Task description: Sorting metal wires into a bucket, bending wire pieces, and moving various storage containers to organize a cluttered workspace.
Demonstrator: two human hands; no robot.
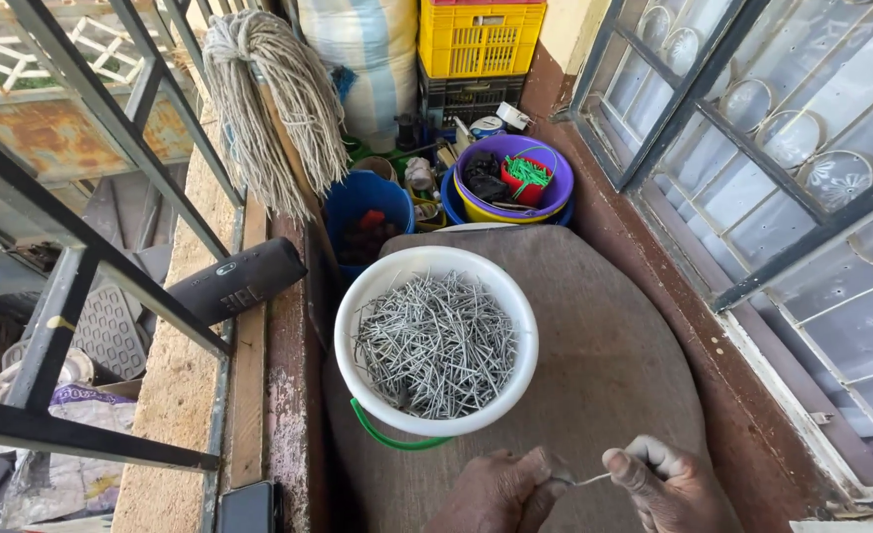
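**Desk:** What did the head camera show at that moment?

**Operator:** I saw both hands low over the brown worktop (604, 365). The left hand (500, 494) and the right hand (668, 484) each kept a closed grip on one thin metal pin (591, 480), pinched by its ends, with the pin spanning the gap between the fingers.

**Desk:** And the supply?

**Operator:** Just beyond the grip stood a white bucket (436, 341) with a green handle, heaped with the same grey pins. I judged the work to be at an early or middle stage: one pin was in hand and the bucket was far from emptied. I saw no separate pile of finished pins near the grip.

**Desk:** Anything else nearby?

**Operator:** Farther past the bucket were a purple basin (515, 178), a blue bucket (362, 212), a mop head (273, 109) and a yellow crate (481, 38).
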